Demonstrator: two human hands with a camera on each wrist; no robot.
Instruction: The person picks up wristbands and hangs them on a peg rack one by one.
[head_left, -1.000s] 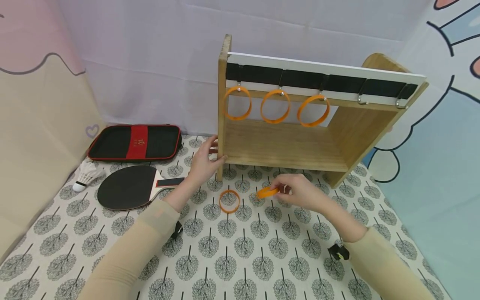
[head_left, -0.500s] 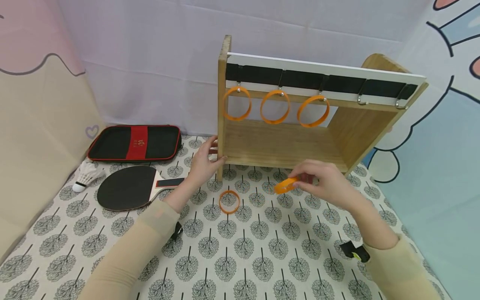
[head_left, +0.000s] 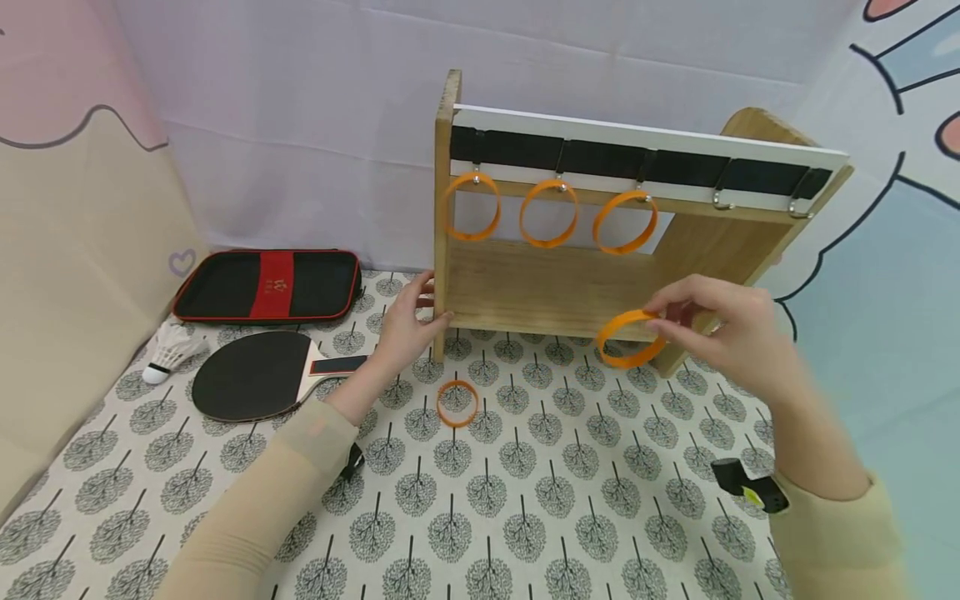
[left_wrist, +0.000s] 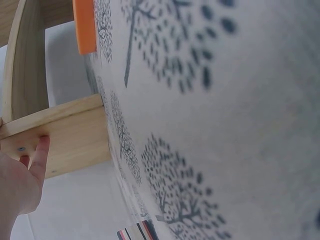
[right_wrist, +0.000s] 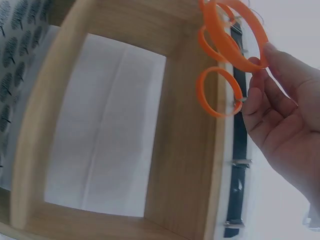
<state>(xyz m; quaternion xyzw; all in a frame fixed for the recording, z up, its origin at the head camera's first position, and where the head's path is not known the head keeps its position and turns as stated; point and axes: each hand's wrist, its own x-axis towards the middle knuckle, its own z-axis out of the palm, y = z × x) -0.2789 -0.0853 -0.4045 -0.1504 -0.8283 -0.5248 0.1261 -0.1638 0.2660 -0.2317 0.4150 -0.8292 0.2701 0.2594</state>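
Observation:
In the head view my right hand (head_left: 716,321) pinches an orange ring (head_left: 626,362) between thumb and fingers, in front of the lower right of a wooden rack (head_left: 570,287). The same ring (right_wrist: 225,45) appears close up in the right wrist view, clear of the hooks. My left hand (head_left: 408,321) grips the rack's left side panel, thumb at its front edge; in the left wrist view its fingers (left_wrist: 41,155) touch the outer face. Three more orange rings hang from hooks on the rack's top rail (head_left: 607,158). Another orange ring (head_left: 457,424) lies on the tablecloth.
Two bare metal hooks (head_left: 722,202) sit at the rail's right end. Left of the rack are a black and red case (head_left: 311,283), a table tennis bat (head_left: 251,375) and a shuttlecock (head_left: 168,350). Curtains stand behind and at both sides.
My right hand has carried the orange ring rightward and up from near the tablecloth, and the ring has turned to show its opening. My left hand stays on the rack.

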